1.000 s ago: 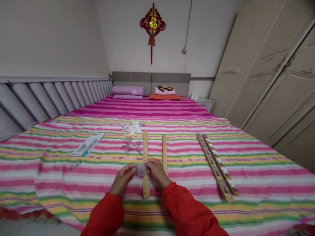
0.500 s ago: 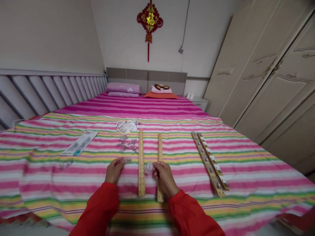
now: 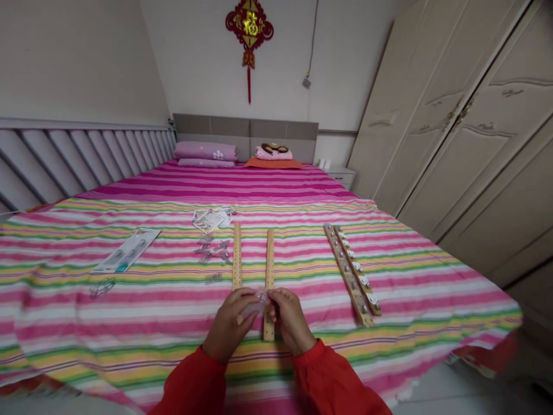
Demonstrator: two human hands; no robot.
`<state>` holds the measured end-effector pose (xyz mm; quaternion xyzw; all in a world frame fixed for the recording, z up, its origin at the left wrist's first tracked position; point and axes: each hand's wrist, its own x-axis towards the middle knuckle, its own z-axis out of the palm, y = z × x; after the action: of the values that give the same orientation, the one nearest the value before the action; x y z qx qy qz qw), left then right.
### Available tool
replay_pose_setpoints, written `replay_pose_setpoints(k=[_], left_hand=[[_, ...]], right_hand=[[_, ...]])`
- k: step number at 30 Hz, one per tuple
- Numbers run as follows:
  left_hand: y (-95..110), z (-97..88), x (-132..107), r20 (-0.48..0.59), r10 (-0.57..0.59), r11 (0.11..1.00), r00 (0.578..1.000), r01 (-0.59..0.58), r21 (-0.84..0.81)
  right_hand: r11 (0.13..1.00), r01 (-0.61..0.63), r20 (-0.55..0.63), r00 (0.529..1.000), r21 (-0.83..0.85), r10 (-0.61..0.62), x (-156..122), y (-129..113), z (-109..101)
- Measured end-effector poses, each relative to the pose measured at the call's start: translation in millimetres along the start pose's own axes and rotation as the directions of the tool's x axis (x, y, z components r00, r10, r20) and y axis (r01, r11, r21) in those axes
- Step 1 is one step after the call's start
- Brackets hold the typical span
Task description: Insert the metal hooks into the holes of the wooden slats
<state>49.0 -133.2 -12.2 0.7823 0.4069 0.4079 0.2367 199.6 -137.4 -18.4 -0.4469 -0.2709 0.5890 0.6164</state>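
Observation:
My left hand (image 3: 231, 323) and my right hand (image 3: 290, 318) meet over the near end of two perforated wooden strips (image 3: 269, 271) lying side by side on the striped bedspread (image 3: 129, 311). Both hands pinch a small clear plastic piece (image 3: 258, 300) between their fingertips. The left hand covers the near end of the left strip (image 3: 237, 256). Red sleeves cover both forearms.
Two more wooden strips with round white fittings (image 3: 352, 274) lie to the right. Clear plastic pieces (image 3: 211, 249), small packets (image 3: 209, 219) and a flat package (image 3: 125, 257) lie to the left. Pillows (image 3: 205, 153) sit at the headboard. A cream wardrobe (image 3: 466, 132) stands right.
My left hand came back from the left of the strips to join the right hand on the clear piece. The view has shifted rightward.

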Motion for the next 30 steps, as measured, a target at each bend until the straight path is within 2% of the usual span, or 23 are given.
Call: replay_pose_setpoints(k=[3, 6, 10, 14, 21, 26, 30], left_hand=[[5, 0.0, 1, -0.016, 0.004, 0.998, 1.000, -0.005, -0.055], [14, -0.5, 4, -0.025, -0.112, 0.980, 0.993, 0.106, -0.169], [27, 1.9, 8, 0.018, -0.372, 0.858, 0.928, 0.351, -0.376], [36, 4.7, 11, 0.076, -0.479, 0.756, 0.875, 0.455, -0.472], [26, 20.7, 17, 0.124, -0.509, 0.698, 0.852, 0.493, -0.520], [20, 30.4, 19, 0.120, -0.621, 0.580, 0.775, 0.557, -0.594], [21, 37.3, 2, 0.062, -0.636, 0.602, 0.769, 0.544, -0.584]], right_hand=[[0.997, -0.074, 0.046, 0.996, -0.025, 0.075, -7, -3, -3], [0.993, -0.092, 0.083, 0.992, -0.068, 0.098, -12, -7, -10], [0.995, -0.018, 0.074, 0.997, -0.100, 0.025, -17, -8, -20], [0.990, 0.013, 0.109, 0.994, -0.142, 0.003, -24, -8, -28], [0.993, 0.044, 0.116, 0.993, -0.108, -0.031, -27, -1, -34], [0.996, 0.016, 0.047, 0.999, -0.086, -0.012, -29, 6, -36], [0.996, -0.035, -0.024, 0.999, -0.078, 0.033, -33, 14, -43]])
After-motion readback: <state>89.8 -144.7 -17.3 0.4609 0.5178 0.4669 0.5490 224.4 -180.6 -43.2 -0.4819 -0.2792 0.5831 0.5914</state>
